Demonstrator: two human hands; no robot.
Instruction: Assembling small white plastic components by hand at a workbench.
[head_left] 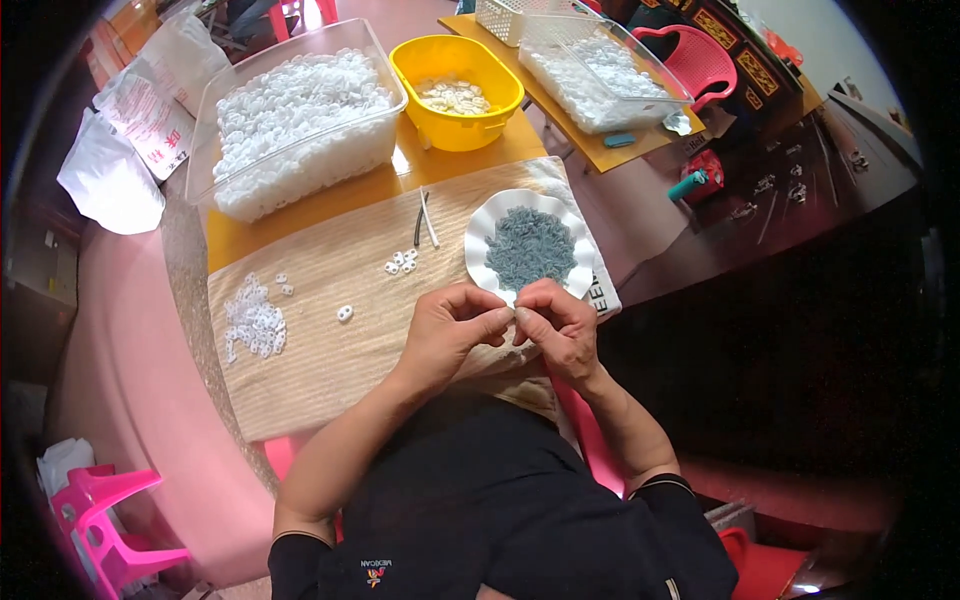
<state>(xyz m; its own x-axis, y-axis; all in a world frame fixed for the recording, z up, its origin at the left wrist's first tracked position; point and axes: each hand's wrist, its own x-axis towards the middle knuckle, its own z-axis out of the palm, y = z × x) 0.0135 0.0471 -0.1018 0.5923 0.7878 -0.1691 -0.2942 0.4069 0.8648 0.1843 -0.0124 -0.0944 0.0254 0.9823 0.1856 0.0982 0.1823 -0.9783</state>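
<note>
Both our hands meet just above our dark shirt, left hand (452,325) and right hand (560,325), fingertips pressed together around something too small to make out (probably one of the small white plastic rings). It sits at the near edge of the beige ribbed cloth mat (330,370). We judge such a piece light, stiff and a little slippery, best held by its rim. Just beyond lies a white scalloped paper plate (478,230) of grey-blue bits (530,247). Loose white rings (253,322) lie at left; farther off stand a yellow plastic tub (500,105) and a clear bin of white pieces (290,110).
</note>
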